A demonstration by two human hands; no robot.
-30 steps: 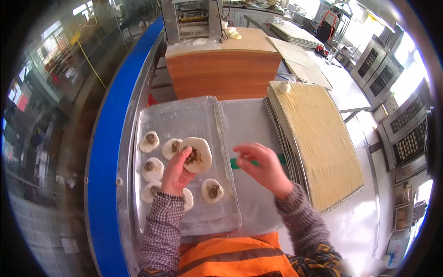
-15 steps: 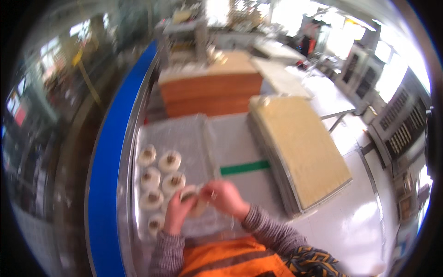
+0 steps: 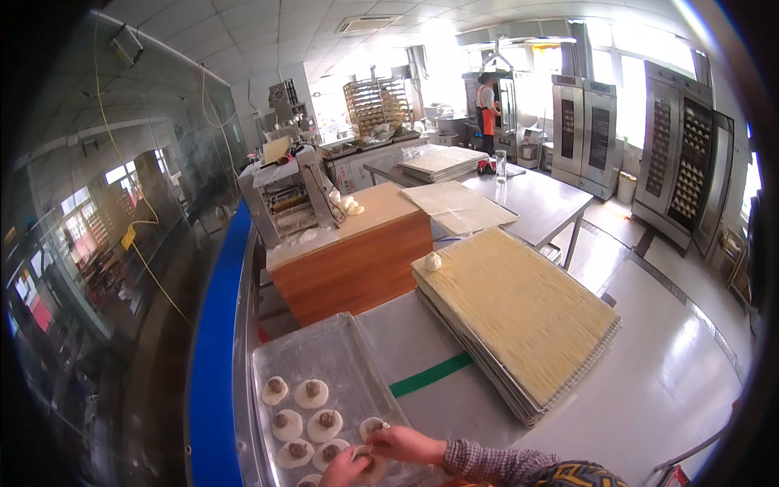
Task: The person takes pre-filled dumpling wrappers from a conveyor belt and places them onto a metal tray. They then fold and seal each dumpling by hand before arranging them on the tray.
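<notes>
A worker's left hand [image 3: 345,470] cradled a filled dough round [image 3: 372,471] at the bottom of the view, low over a metal tray [image 3: 324,355], while the right hand [image 3: 403,444] pinched the edge of the same piece. The hands nearly met at its rim. The left appeared to serve as a cup, leaving the right fingertips free to work the edge; part of the left hand was cut off by the frame.

Just beyond the hands and to their left, more filled rounds [image 3: 328,421] lay in loose rows, presumably spaced to keep soft dough from sticking and set close for an easy reach. Each was a pale, flattened disc under a brown, crumbly-looking lump. Pale smudges, probably flour, dulled the tray's metal.

A smooth blue strip [image 3: 213,349] ran left of the hands. Ahead and to their right, a flat green band [image 3: 430,375] crossed the metal tabletop beside a stack of trays [image 3: 519,316] covered with wrinkled, cream-coloured sheeting, possibly to shield the surface beneath. One rounded white bun [image 3: 432,261] sat on its far left corner.

Farther ahead stood a brown, wood-look counter [image 3: 357,276] bearing a metal-framed machine [image 3: 280,203]. In the distance, a co-worker [image 3: 487,114] wore an orange apron.
</notes>
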